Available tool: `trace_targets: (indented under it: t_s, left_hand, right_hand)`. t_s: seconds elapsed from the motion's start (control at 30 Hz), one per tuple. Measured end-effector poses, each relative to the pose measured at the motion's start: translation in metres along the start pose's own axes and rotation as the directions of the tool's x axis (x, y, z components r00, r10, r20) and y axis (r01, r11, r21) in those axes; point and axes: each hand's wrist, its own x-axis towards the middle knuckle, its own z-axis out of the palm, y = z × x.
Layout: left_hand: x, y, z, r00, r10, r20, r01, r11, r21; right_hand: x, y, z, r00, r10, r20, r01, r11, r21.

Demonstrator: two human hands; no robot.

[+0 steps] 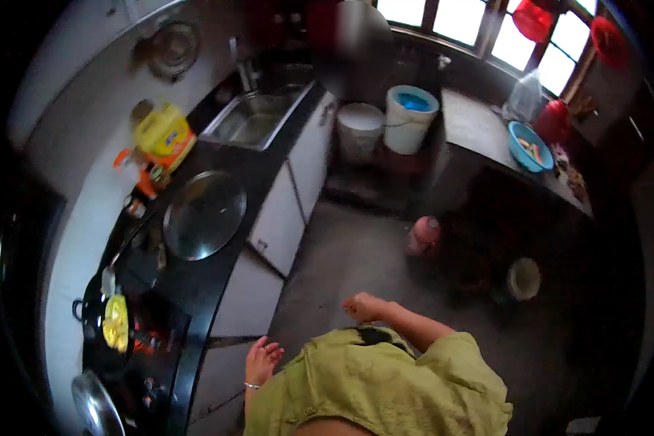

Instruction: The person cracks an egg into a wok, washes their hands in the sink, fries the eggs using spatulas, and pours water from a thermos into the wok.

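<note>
My left hand [263, 361], with a bracelet at the wrist, hangs beside the counter's front edge. Its fingers are apart and nothing is in it. In front of my body, over the floor, my right hand [363, 307] is loosely curled, with no object showing in it. Neither hand touches anything. To the left on the stove stands a dark wok [94, 330] with flat yellow food [115, 324] that looks like egg. A spatula [109, 280] lies at the wok's far side. Farther along the counter is a large glass lid [205, 215].
A metal lid [97, 404] is at the near left. Beyond the glass lid are a yellow jug [164, 136] and a sink [253, 120]. Two buckets, one white [360, 131], stand ahead. A pink flask [424, 234] is on the floor; a blue basin [529, 147] sits on the right counter.
</note>
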Motion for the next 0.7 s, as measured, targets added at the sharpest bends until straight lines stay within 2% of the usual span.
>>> trace_targets:
  t_s: [0.07, 0.2, 0.23, 0.3, 0.37, 0.4, 0.5, 0.6, 0.63, 0.7]
  left_hand:
    - [0.023, -0.004, 0.031, 0.998, -0.070, 0.009, 0.069, 0.993, 0.098]
    - [0.080, -0.013, 0.093, 0.989, -0.136, 0.057, 0.126, 0.979, 0.157]
    - [0.096, -0.016, 0.108, 0.983, -0.162, 0.089, 0.136, 0.961, 0.241]
    - [0.122, -0.019, 0.138, 0.970, -0.209, 0.122, 0.159, 0.930, 0.332]
    - [0.145, -0.016, 0.171, 0.969, -0.236, 0.073, 0.150, 0.796, 0.586]
    - [0.154, -0.016, 0.185, 0.970, -0.215, 0.115, 0.103, 0.789, 0.606]
    - [0.166, -0.014, 0.216, 0.959, -0.220, 0.181, 0.050, 0.755, 0.654]
    - [0.165, -0.017, 0.226, 0.941, -0.303, 0.150, 0.134, 0.742, 0.656]
    - [0.165, -0.017, 0.220, 0.932, -0.331, 0.150, 0.168, 0.758, 0.630]
    - [0.177, 0.009, 0.230, 0.934, -0.356, 0.037, 0.219, 0.650, 0.728]
  right_hand:
    - [-0.014, 0.040, -0.009, 0.990, -0.050, -0.131, 0.055, 0.998, 0.036]
    - [-0.048, 0.087, -0.046, 0.966, 0.060, -0.253, -0.029, 0.992, 0.125]
    - [-0.057, 0.101, -0.052, 0.958, 0.092, -0.271, -0.056, 0.989, 0.140]
    - [-0.072, 0.126, -0.057, 0.947, 0.145, -0.288, -0.098, 0.980, 0.171]
    - [-0.083, 0.149, -0.059, 0.929, 0.277, -0.245, -0.217, 0.945, 0.244]
    - [-0.087, 0.161, -0.059, 0.931, 0.285, -0.228, -0.223, 0.938, 0.265]
    - [-0.112, 0.179, -0.050, 0.846, 0.428, -0.317, -0.366, 0.900, 0.237]
    - [-0.132, 0.189, -0.040, 0.835, 0.449, -0.318, -0.360, 0.883, 0.300]
    - [-0.131, 0.192, -0.033, 0.842, 0.453, -0.294, -0.388, 0.886, 0.254]
    - [-0.102, 0.213, -0.037, 0.849, 0.457, -0.266, -0.414, 0.888, 0.201]
